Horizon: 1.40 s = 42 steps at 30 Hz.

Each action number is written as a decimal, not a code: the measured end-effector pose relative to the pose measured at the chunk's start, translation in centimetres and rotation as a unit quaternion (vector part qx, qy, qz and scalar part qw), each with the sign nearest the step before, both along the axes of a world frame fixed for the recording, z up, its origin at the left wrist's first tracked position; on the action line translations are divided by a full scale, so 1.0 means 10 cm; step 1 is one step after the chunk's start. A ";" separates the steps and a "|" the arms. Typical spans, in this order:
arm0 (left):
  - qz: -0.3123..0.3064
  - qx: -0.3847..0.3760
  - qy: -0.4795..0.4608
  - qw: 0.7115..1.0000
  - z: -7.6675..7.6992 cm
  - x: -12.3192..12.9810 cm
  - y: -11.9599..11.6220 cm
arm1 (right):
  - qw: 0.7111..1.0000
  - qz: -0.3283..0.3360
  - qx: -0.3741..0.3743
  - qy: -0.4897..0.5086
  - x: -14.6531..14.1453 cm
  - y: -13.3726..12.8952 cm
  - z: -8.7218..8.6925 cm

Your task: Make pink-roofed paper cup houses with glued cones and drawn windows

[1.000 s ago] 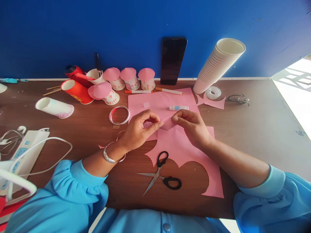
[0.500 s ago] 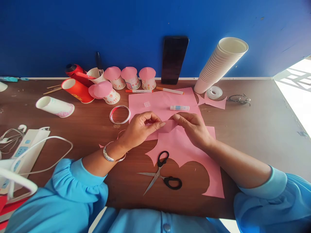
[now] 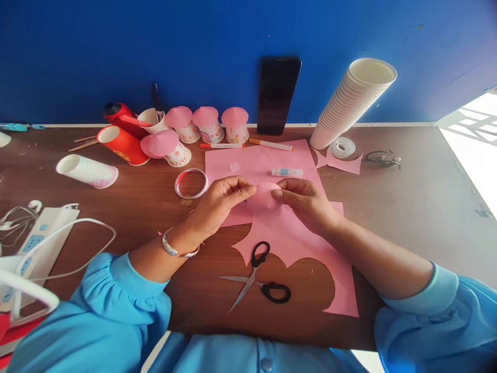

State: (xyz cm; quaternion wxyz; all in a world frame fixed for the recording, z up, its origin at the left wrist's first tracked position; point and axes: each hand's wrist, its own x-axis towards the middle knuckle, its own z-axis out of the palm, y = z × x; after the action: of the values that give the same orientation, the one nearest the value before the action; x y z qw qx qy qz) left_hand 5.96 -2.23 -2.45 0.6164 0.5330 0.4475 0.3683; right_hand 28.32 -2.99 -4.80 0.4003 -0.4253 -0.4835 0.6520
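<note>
Between my two hands is a small pink paper cone (image 3: 267, 196), its rounded top edge facing up. My left hand (image 3: 222, 201) pinches its left side between thumb and fingers. On the opposite edge, my right hand (image 3: 308, 202) grips the paper with the thumb in front. Beneath lies a cut pink paper sheet (image 3: 298, 233) with curved notches, over another pink sheet (image 3: 221, 163). A glue stick (image 3: 287, 172) rests just beyond my hands. Nearer my body, black-handled scissors (image 3: 254, 277) lie spread on the table. A roll of tape (image 3: 191, 184) is left of my left hand.
Several decorated paper cups with pink cone tops (image 3: 235, 124) stand along the blue wall. A phone (image 3: 278, 96) leans there, beside a tall cup stack (image 3: 351, 103). At left are a red cup (image 3: 126, 146), a white cup (image 3: 87, 171) and a power strip (image 3: 37, 248).
The paper between my hands has tipped up, so its rounded face shows now. My right thumb has moved onto its front, and my left hand has shifted slightly left.
</note>
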 end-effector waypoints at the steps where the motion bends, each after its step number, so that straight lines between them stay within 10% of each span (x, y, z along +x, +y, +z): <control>1: -0.003 -0.012 -0.007 1.000 0.00 0.00 0.00 | 1.000 0.002 0.000 0.000 -0.01 -0.01 0.02; 10: -0.053 -0.054 0.021 0.997 0.03 0.04 -0.01 | 0.995 0.049 0.020 -0.088 -0.05 -0.04 0.13; 27: -0.028 -0.175 -0.195 0.965 -0.04 0.04 0.04 | 0.989 0.015 -0.100 0.104 -0.05 0.00 0.08; 42: 0.006 -0.135 -0.059 0.989 0.04 -0.12 0.05 | 0.998 0.027 -0.060 0.014 -0.01 0.03 0.07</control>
State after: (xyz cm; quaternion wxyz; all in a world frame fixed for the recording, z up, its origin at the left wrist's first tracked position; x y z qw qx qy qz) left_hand 4.72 -1.77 -2.01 0.7058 0.4194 0.4592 0.3392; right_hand 28.18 -2.71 -4.13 0.3630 -0.4261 -0.4487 0.6966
